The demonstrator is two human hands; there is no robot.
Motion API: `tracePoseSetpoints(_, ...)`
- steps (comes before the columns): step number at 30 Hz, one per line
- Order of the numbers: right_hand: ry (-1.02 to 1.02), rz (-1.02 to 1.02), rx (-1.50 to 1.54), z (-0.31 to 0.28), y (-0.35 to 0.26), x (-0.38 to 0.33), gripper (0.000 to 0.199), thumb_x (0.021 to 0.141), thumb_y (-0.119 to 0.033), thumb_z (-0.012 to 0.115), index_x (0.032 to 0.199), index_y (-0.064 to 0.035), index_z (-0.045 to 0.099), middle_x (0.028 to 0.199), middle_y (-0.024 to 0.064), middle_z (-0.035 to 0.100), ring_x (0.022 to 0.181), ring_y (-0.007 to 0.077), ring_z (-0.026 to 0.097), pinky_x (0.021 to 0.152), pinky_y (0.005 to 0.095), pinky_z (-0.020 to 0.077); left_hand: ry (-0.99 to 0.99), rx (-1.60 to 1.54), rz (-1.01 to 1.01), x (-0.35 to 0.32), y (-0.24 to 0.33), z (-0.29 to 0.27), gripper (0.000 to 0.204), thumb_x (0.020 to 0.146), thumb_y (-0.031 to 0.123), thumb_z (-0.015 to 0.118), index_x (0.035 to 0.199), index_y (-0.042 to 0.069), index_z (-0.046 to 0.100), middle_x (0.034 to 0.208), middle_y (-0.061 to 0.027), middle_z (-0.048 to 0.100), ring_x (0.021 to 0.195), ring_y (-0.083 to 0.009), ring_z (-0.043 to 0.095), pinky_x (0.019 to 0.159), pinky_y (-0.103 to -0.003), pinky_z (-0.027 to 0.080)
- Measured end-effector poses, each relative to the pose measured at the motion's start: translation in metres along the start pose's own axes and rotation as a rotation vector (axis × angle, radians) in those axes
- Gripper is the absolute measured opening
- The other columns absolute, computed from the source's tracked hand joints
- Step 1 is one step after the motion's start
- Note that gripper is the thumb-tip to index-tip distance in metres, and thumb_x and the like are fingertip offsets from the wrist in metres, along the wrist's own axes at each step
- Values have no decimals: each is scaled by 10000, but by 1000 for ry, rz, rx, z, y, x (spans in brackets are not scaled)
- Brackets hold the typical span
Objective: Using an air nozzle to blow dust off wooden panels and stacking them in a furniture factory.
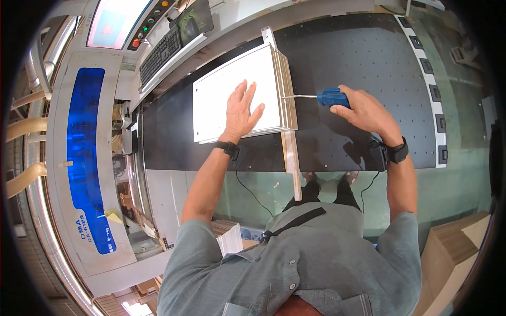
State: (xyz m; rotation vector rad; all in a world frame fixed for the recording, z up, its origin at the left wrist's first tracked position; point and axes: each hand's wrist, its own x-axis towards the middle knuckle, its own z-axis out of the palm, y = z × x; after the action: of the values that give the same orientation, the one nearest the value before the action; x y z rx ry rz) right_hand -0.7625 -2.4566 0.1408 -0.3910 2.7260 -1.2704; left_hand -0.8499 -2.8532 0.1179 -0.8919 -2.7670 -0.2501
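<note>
A stack of white panels (pixel 216 97) lies on the dark work table, its top sheet marked with small dark holes near the left corners. My left hand (pixel 243 109) rests flat on the top panel, fingers spread. To the right, my right hand (pixel 363 108) is closed around the blue handle of what looks like an air blow gun (pixel 331 98). Its thin metal nozzle points left and its tip meets the layered right edge of the stack. A long pale strip (pixel 291 158) sticks out from under the panels toward me and past the table's front edge.
The dark table (pixel 363 58) is dotted with small holes and has a white right edge with black fittings. A machine with a blue window (pixel 84 152) stands at left. Keyboard (pixel 161 55), mouse and push buttons lie at the back left. Brown boards (pixel 448 253) stand at lower right.
</note>
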Motion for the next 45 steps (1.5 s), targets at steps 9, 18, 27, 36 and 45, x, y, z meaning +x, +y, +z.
tracePoseSetpoints(9, -105, 31, -159, 8, 0, -5, 406, 958, -348, 716, 1153, -9, 610, 876, 264, 691, 906, 479, 666, 785, 542, 508, 11, 22, 5, -3, -1, 0, 702, 954, 414, 663, 1538, 61, 503, 1575, -299, 437, 1425, -492, 432, 1184, -558, 327)
tracePoseSetpoints(18, 9, 13, -186, -6, -6, -7, 386, 959, -364, 713, 1091, -15, 614, 859, 254, 687, 888, 479, 664, 771, 542, 510, 39, -7, 29, 1, -1, 1, 679, 956, 398, 660, 1528, 63, 513, 1560, -297, 452, 1413, -494, 444, 1176, -555, 337)
tracePoseSetpoints(27, -92, 40, -228, -3, 13, -23, 405, 971, -380, 688, 1181, -37, 638, 899, 258, 707, 899, 469, 677, 760, 530, 520, 43, -23, 14, -2, 1, 4, 632, 949, 340, 648, 1511, 75, 534, 1548, -283, 473, 1408, -483, 456, 1167, -549, 350)
tracePoseSetpoints(36, 75, 43, -352, 17, -5, 13, 402, 975, -358, 678, 1169, -14, 608, 863, 269, 680, 881, 491, 664, 723, 541, 507, 89, -52, -3, -6, -5, 6, 616, 951, 350, 664, 1496, 86, 550, 1543, -284, 482, 1436, -464, 443, 1190, -545, 337)
tracePoseSetpoints(45, -155, 308, 549, 116, -91, -78, 313, 865, -111, 826, 1126, 12, 703, 1003, 102, 732, 897, 174, 627, 820, 347, 524, 161, -485, -242, -72, -95, -100, 564, 900, 193, 797, 1430, 99, 629, 1511, -181, 575, 1404, -323, 552, 1179, -394, 407)
